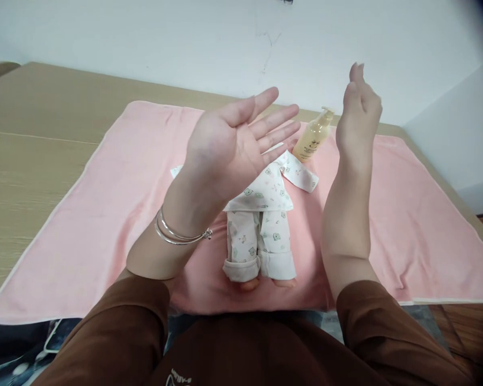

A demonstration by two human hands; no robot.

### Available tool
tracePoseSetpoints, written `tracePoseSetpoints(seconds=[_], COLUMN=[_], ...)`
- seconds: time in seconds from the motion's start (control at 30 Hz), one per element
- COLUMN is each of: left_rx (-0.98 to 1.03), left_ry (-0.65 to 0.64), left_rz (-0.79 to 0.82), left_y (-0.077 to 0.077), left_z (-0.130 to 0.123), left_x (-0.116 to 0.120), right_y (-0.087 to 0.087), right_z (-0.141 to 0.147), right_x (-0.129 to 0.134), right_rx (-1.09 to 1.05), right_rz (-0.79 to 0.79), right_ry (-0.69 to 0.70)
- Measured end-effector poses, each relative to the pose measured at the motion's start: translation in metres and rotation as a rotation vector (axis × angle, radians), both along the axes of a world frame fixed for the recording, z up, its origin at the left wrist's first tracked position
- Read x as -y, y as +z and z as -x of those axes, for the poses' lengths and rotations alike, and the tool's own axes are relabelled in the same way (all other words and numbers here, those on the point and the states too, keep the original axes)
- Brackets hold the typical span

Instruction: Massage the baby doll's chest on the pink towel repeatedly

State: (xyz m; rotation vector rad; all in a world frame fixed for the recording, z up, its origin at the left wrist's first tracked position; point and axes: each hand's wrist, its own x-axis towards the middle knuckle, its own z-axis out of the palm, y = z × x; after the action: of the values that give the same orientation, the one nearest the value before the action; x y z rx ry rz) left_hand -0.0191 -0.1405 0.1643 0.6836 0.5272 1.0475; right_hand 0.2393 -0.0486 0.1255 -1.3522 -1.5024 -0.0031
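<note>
Pink cloth (84,214) lay beneath the clothed doll (261,193), whose head the bare left hand (241,139) hid, palm facing the camera and fingers spread. Apart from it, the right hand (358,104) was raised near the pump bottle (312,138); whether its fingers were open, I couldn't tell.

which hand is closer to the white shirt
Left. The left hand, palm showing, covers part of the shirt from view; the right hand is raised off to the right, past the bottle.

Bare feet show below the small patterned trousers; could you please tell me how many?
2: one foot below the picture-left cuff, the other foot below the picture-right cuff.
</note>
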Motion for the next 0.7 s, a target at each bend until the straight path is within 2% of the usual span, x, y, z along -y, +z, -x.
tracePoseSetpoints(seconds=[0.07,0.13,0.2,0.27,0.33,0.47,0.57,0.63,0.7], left_rx=[-0.007,-0.01,0.013,0.036,0.029,-0.06,-0.182,-0.254,-0.294], left_ry=[0.015,0.045,0.065,0.098,0.164,0.248,0.305,0.338,0.322], left_rz=[0.045,0.064,0.055,0.007,-0.078,-0.292,-0.49,-0.62,-0.764], left_y=[-0.005,-0.01,-0.014,-0.015,-0.015,-0.017,-0.025,-0.033,-0.041], left_z=[-0.009,-0.019,-0.027,-0.031,-0.031,-0.024,-0.025,-0.031,-0.037], left_x=[-0.002,-0.002,0.0,0.002,0.002,-0.009,-0.011,-0.001,0.017], right_y=[0.012,0.015,0.01,0.0,-0.012,-0.029,-0.031,-0.027,-0.02], right_z=[0.031,0.062,0.092,0.116,0.133,0.149,0.147,0.141,0.132], right_x=[0.035,0.065,0.087,0.102,0.113,0.126,0.126,0.122,0.118], right_rx=[0.083,0.188,0.31,0.359,0.391,0.354,0.199,0.08,-0.059], right_rz=[-0.065,-0.043,0.021,0.089,0.051,0.073,-0.01,-0.081,-0.115], right_ry=[0.145,0.248,0.343,0.373,0.364,0.434,0.625,0.769,0.842])
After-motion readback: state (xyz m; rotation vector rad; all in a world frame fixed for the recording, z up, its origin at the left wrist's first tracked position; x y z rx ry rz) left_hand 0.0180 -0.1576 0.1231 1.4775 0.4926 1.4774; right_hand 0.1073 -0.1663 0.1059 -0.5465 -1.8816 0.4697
